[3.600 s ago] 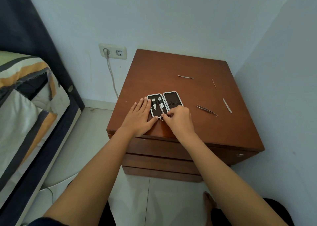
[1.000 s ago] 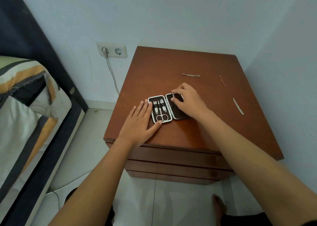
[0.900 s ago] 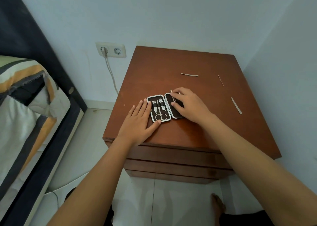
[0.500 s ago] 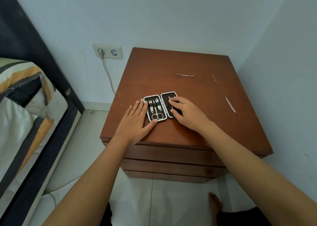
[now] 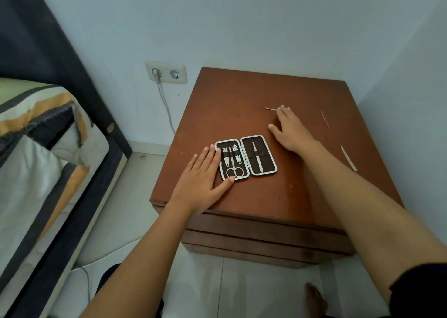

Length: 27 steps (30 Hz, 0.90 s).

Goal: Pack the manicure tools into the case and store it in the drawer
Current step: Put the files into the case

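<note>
— Where is the case [image 5: 245, 157]?
— Open on the brown nightstand [image 5: 278, 196], in a corner by the bed [image 5: 36, 148].
— And the hands?
— The left hand [image 5: 202, 180] lies flat beside it. The right hand [image 5: 290, 129] is open, fingers touching a thin tool [image 5: 271, 109].

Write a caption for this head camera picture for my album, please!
Left hand steadies the open case on the nightstand while the right hand reaches for a loose tool.
</note>
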Available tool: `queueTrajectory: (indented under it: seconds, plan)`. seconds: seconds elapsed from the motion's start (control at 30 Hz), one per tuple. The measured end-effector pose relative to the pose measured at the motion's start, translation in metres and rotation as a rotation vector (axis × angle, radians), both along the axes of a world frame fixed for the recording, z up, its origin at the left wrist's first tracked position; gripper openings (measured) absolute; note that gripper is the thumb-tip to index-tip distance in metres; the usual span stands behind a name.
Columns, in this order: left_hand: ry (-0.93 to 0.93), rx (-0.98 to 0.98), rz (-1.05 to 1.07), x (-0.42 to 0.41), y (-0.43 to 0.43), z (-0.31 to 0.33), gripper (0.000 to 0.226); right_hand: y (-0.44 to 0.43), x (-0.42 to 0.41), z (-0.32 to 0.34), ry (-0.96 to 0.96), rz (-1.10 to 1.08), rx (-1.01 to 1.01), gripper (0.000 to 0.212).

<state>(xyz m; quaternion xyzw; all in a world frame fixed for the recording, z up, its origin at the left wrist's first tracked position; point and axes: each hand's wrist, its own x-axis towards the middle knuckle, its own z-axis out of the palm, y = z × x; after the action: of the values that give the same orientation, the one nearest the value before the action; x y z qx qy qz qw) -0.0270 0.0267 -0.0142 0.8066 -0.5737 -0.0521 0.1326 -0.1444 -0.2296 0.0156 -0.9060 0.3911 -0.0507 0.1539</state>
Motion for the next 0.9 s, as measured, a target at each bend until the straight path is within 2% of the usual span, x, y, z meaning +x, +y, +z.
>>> queueTrajectory:
  seconds: [0.1, 0.17, 0.43, 0.6, 0.83, 0.9]
  plan:
    - [-0.006, 0.005, 0.005, 0.001, 0.000, -0.001, 0.085, -0.012, 0.004, 0.002, 0.116, 0.012, 0.020, 0.063]
    - [-0.004, 0.007, 0.007, 0.001, 0.000, -0.001, 0.085, -0.009, 0.002, 0.002, 0.128, 0.012, 0.020, 0.061]
    - [0.019, 0.023, 0.014, 0.000, 0.000, 0.003, 0.089, 0.038, -0.055, 0.000, -0.098, 0.000, -0.128, 0.032]
    - [0.020, 0.036, 0.026, -0.002, 0.001, 0.005, 0.092, 0.060, -0.088, 0.003, -0.298, -0.105, -0.015, 0.008]
    - [0.026, 0.029, 0.035, -0.003, 0.001, 0.006, 0.093, 0.057, -0.092, 0.011, -0.325, -0.257, 0.176, 0.005]
    - [0.024, 0.023, 0.035, -0.003, 0.001, 0.006, 0.093, 0.055, -0.091, 0.015, -0.272, -0.294, 0.238, 0.005]
